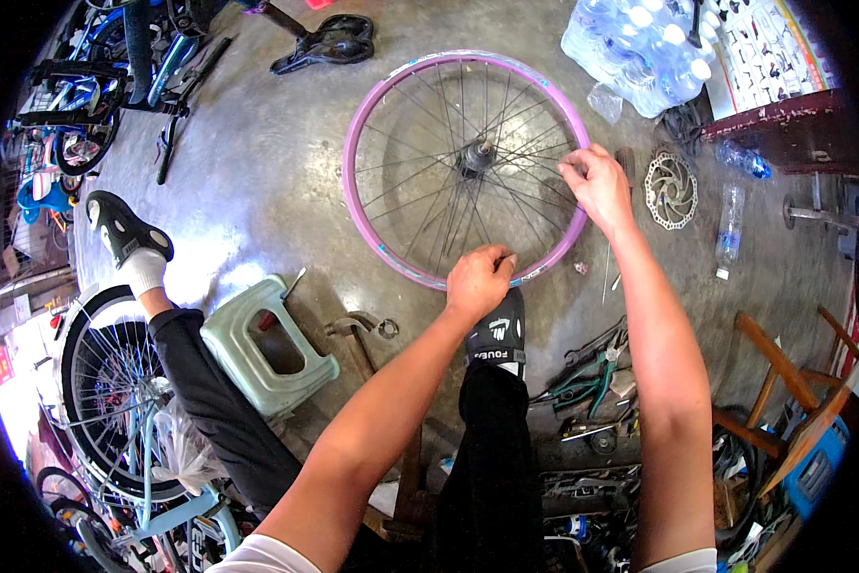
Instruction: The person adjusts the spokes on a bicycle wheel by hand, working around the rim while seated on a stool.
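Observation:
In front of me is a bicycle wheel with a purple rim [351, 158], dark spokes and a black hub [477, 156]; no tyre is on it. My left hand [480, 282] is closed on the rim's near edge, above my shoe. On the wheel's right side, my right hand [601, 189] lies across the rim, its thumb and fingers pinched together at the inner edge by the spoke ends. Whether a small part sits between those fingertips is too small to tell. A brake disc [671, 191] rests on the floor right of that hand.
A pale green stool [224, 334] stands at left, with a hammer [350, 328] beside it. Pliers [601, 377] and other tools lie near my right forearm. Wrapped water bottles [630, 57], a saddle [339, 40], bicycles [128, 95] and a wooden chair [783, 353] surround the floor.

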### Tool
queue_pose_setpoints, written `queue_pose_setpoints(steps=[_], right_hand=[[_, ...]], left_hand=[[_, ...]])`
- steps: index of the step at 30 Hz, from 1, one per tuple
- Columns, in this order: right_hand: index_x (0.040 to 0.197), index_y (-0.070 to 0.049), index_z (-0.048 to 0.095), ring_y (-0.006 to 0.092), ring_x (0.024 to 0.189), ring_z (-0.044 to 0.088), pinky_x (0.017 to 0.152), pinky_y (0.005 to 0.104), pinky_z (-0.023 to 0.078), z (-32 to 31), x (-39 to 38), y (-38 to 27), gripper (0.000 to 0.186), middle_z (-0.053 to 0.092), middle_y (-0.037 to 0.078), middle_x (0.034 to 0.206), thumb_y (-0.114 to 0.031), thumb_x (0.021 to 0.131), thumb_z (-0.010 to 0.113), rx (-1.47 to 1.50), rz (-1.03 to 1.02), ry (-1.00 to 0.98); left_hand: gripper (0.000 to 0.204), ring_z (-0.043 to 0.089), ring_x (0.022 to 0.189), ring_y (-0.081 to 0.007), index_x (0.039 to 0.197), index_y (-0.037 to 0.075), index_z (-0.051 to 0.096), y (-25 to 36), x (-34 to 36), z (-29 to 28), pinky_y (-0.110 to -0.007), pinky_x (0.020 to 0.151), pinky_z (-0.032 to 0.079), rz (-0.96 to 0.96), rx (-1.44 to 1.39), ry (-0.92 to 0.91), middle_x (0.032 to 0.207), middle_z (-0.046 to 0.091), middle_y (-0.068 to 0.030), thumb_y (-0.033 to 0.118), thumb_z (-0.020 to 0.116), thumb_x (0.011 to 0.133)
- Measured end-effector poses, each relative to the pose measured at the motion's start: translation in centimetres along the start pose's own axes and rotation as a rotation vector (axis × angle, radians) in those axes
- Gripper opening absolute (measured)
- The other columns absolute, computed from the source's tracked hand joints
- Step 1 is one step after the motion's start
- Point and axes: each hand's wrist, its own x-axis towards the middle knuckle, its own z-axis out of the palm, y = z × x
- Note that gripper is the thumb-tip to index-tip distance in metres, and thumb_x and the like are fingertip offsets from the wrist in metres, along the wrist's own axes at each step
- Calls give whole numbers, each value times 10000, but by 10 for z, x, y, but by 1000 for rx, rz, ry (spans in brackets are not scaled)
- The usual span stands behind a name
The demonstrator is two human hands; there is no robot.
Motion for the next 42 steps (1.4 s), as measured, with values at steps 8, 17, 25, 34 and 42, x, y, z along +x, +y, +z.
queue_pose_setpoints(steps=[8, 17, 25, 34, 42], right_hand=[[977, -66, 774, 339, 922, 689, 815, 466, 543, 15, -25, -30, 289, 650, 116, 959, -336, 877, 793, -44, -130, -156], [989, -91, 781, 336, 887, 700, 785, 444, 548, 36, -52, -18, 209, 680, 133, 961, -280, 903, 764, 63, 48, 95], [985, -98, 790, 352, 927, 694, 832, 460, 536, 26, -37, 12, 240, 692, 132, 980, -296, 851, 805, -63, 109, -5], [941, -70, 786, 350, 902, 694, 805, 445, 534, 19, -45, 9, 276, 695, 125, 956, -334, 860, 798, 35, 133, -131], [956, -27, 773, 330, 860, 704, 772, 428, 535, 19, -53, 7, 365, 705, 163, 938, -388, 900, 766, 137, 132, -291]], left_hand=[[271, 702, 1035, -366, 1063, 124, 773, 11, 0, -1, -488, 871, 545, -56, 82, -48, 1089, 751, -123, 327, 644, 939], [247, 698, 1037, -365, 1049, 131, 764, 10, 0, 5, -489, 874, 550, 5, 156, 12, 1105, 739, -115, 311, 627, 949], [231, 693, 1033, -366, 1020, 125, 753, 12, -1, 11, -493, 858, 550, 18, 195, 19, 1097, 723, -114, 297, 615, 952], [229, 692, 1024, -360, 1028, 123, 744, 13, -2, 12, -498, 846, 551, 16, 237, 28, 1081, 713, -114, 286, 599, 959], [234, 689, 1038, -362, 1047, 119, 743, 13, -1, 13, -494, 849, 551, 32, 220, 19, 1104, 712, -119, 283, 598, 964]])
